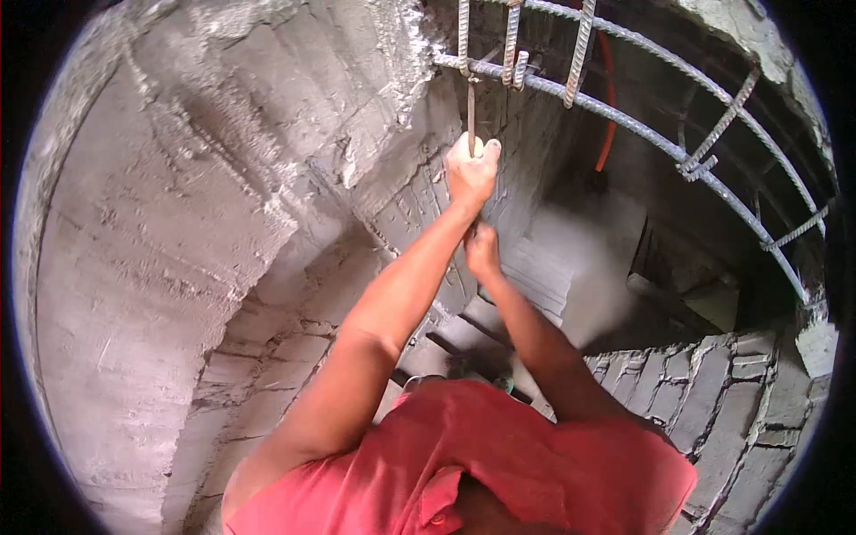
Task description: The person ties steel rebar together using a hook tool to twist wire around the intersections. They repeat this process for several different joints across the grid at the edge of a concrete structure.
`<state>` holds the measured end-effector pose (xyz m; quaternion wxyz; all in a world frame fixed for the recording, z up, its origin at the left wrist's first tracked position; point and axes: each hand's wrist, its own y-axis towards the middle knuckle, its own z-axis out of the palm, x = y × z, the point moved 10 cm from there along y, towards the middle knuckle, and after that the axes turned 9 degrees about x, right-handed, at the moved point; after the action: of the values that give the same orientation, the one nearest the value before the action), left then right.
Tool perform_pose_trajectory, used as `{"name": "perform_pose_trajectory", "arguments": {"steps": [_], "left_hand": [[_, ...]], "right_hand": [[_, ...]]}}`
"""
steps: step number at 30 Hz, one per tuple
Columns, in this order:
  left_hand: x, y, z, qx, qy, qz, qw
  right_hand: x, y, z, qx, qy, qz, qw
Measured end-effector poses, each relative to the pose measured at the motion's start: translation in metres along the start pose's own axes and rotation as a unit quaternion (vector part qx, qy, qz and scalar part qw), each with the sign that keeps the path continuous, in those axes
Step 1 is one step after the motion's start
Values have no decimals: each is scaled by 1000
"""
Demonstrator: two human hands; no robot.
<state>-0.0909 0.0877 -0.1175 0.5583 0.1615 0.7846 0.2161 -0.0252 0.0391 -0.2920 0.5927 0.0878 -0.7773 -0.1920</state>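
Note:
My left hand [471, 171] is raised and closed around the lower end of a thin metal rod [471, 109]. The rod hangs straight down from the joint where a long curved ribbed rebar [624, 118] crosses upright rebars [512, 43]. My right hand [482, 250] is lower, just under my left wrist and close to the brick wall, with its fingers curled. Whether it holds anything is hidden. Both bare arms reach out from my red shirt [499, 473] at the bottom of the view.
A rough concrete mass [178, 223] fills the left. Brick walls [713, 392] stand at lower right and behind the hands. More rebar with tied cross pieces [713, 134] arcs right. An orange pipe [608, 107] hangs behind. Steps or planks [535, 276] lie below.

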Motion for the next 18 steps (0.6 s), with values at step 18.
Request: {"name": "perform_pose_trajectory", "arguments": {"steps": [18], "left_hand": [[-10, 9, 110, -12, -308, -142, 941]], "right_hand": [[34, 12, -194, -141, -389, 29, 910]]}}
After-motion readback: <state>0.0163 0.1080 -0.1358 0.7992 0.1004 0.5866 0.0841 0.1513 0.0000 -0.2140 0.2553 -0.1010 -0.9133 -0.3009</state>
